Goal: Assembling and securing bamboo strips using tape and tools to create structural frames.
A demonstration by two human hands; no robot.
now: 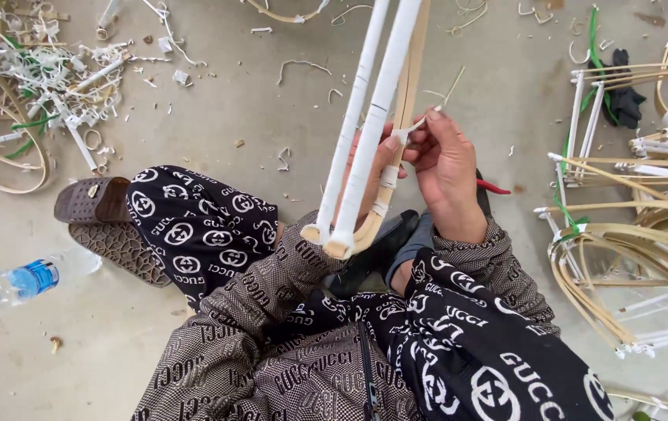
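Left hand grips the white-wrapped cane bundle; right hand pinches the white strip end. Slack tension risks unravelled wrapping.

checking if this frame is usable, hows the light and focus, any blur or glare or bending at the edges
Head view: soft, even daylight, only faint shadows on the floor; no strong glare, though the white-wrapped sticks are bright; right hand and left hand are sharp with no motion blur; the bottle and bamboo frames at the edges look slightly soft and stretched by the wide lens.
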